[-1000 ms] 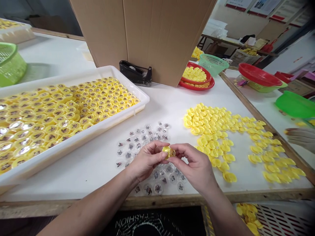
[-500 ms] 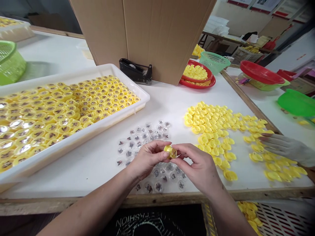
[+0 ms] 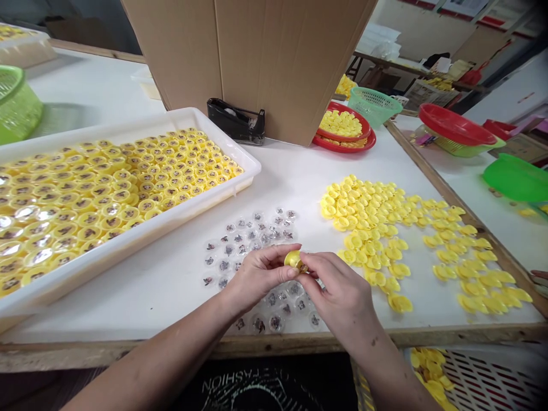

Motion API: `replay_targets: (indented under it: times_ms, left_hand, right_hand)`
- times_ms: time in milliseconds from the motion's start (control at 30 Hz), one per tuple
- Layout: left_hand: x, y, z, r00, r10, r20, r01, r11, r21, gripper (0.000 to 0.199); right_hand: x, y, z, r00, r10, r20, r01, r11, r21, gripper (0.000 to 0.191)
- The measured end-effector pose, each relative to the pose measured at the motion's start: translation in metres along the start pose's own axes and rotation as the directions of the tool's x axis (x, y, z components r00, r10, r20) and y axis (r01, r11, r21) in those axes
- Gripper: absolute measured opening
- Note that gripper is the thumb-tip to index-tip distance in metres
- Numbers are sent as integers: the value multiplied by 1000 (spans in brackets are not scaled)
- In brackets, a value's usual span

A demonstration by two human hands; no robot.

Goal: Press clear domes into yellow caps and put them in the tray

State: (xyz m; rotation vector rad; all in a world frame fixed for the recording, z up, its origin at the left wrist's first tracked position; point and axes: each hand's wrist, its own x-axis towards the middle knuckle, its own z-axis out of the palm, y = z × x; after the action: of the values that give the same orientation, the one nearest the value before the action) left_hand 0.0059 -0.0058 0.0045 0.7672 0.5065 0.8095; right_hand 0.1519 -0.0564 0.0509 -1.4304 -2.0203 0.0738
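Between both hands, over the middle of the table, is a small round yellow plastic piece (image 3: 293, 259) with a printed disc at its right side. My left hand (image 3: 262, 270) pinches its left side with thumb and fingers. At the right side, my right hand (image 3: 336, 281) closes thumb and fingertips on the disc end. Beneath the hands lie many clear round discs (image 3: 276, 323) with small dark printed figures, some hidden by my fingers. Many yellow plastic pieces (image 3: 363, 211) like the held one are spread to the right of my right hand.
A long white tray (image 3: 246, 171) full of yellow pieces with printed tops stands at left. Behind it are a black tape dispenser (image 3: 237, 121) and a tall cardboard sheet (image 3: 257, 63). Red plates (image 3: 368, 142) and a green basket (image 3: 373, 107) stand further back. A wooden strip (image 3: 445, 200) edges the table.
The yellow piece has turned in my fingers, its disc end now more covered by my right hand. At far right, another person's gloved hand has withdrawn from the yellow pieces.
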Motion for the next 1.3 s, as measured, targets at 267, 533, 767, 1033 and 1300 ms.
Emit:
replay_targets:
  times_ms: [267, 533, 767, 1033, 1300]
  left_hand:
    - [-1, 3, 4, 998, 44, -42, -33, 974, 225, 24]
    - [0, 1, -3, 986, 149, -74, -94, 864, 494, 25]
    - [-4, 10, 6, 982, 158, -102, -52, 751, 658, 21]
    - [-6, 181, -93, 873, 431, -229, 177, 158, 971, 33]
    - [-10, 251, -192, 903, 60, -426, 430, -160, 889, 35]
  right_hand:
    - [-3, 19, 11, 962, 266, 59, -270, 909, 317, 31]
    - [-12, 27, 24, 884, 405, 235, -463, 678, 571, 12]
    - [-15, 25, 29, 824, 487, 290, -552, 574, 605, 21]
    - [-14, 49, 11, 815, 544, 200, -548, 612, 570, 47]
    - [-19, 64, 5, 767, 609, 200, -613, 605, 507, 52]
